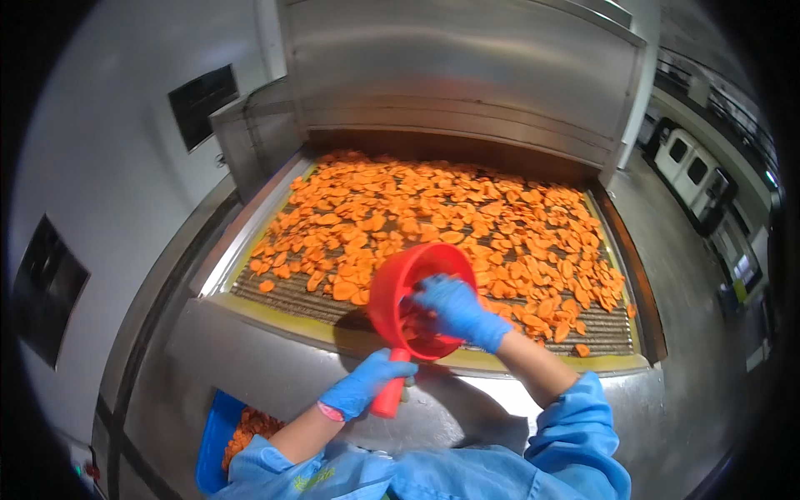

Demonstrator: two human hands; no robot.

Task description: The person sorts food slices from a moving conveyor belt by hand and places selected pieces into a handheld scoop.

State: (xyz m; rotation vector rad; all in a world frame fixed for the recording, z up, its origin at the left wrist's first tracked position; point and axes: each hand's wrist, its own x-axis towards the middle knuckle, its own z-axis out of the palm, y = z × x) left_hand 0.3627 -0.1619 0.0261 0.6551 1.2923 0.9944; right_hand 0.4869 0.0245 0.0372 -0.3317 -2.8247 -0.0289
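Note:
A red scoop (387, 287) with a thick handle is tilted over the front edge of a belt (275, 302) covered with orange slices (400, 196). My left hand (362, 385), in a blue glove, is wrapped round the scoop's handle. Inside the scoop's bowl is my right hand (458, 310), also blue-gloved, its fingers bent and partly blurred. Dark reddish pieces show near its fingertips, but whether it grips any is unclear.
A steel ledge (275, 350) runs along the belt's front. Below left stands a blue bin (215, 437) of orange pieces. Behind the belt rises a steel hood (458, 75); raised rails (625, 258) border its sides.

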